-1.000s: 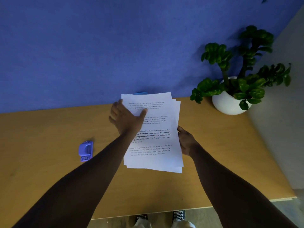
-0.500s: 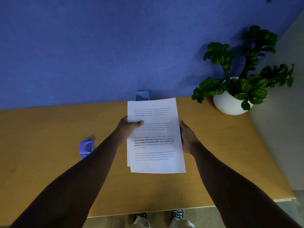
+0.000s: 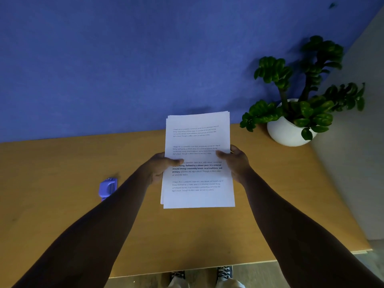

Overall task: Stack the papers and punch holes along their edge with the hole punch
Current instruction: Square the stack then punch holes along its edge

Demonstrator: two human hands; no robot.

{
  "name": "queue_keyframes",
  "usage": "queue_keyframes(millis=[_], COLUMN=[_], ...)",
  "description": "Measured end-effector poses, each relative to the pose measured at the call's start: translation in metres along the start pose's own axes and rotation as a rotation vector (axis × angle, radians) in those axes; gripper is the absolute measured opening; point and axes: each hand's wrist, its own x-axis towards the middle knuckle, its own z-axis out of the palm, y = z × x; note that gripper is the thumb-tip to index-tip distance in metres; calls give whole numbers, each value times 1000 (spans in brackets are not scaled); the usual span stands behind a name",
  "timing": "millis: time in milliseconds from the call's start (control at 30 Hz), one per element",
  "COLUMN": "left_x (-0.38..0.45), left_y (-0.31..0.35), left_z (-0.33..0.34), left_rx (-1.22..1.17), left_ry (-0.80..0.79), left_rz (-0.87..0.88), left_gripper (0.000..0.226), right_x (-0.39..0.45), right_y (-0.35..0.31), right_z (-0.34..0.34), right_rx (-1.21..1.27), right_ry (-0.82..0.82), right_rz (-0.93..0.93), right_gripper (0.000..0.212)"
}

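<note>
Papers (image 3: pixel 197 179) held as one stack above counter (image 3: pixel 62 183), gripped on both long edges. Hole punch (image 3: pixel 107 188) lying on counter, well to left of left hand (image 3: pixel 161 168). Left hand closed on left edge, thumb on top sheet. Right hand (image 3: pixel 235 163) closed on right edge. Potted plant (image 3: pixel 291 113) beyond right hand, against blue wall (image 3: pixel 124 59).

Matt white papers (image 3: pixel 197 183), smooth wooden table (image 3: pixel 62 173), plastic hole punch (image 3: pixel 107 188).
</note>
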Motion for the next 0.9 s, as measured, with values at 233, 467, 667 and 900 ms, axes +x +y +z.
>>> queue_keyframes(millis=[233,467,667,900], left_x=[8,3,-4,-5], left_y=[-1,-7,-31,-46], left_z=[14,23,31,25], left_rx=[82,20,-9,79], left_ry=[296,426,439,388], left_rz=[145,401,428,378], left_gripper=[32,29,24,29], right_x=[-7,-17,-27,-26], right_y=[-11,-22,-2,15], right_z=[10,26,26,14], right_rx=[14,-128,-215,-436], right_ry=[-98,28,106,120], right_rz=[-65,-331,-367,-368], right_gripper=[31,31,42,38])
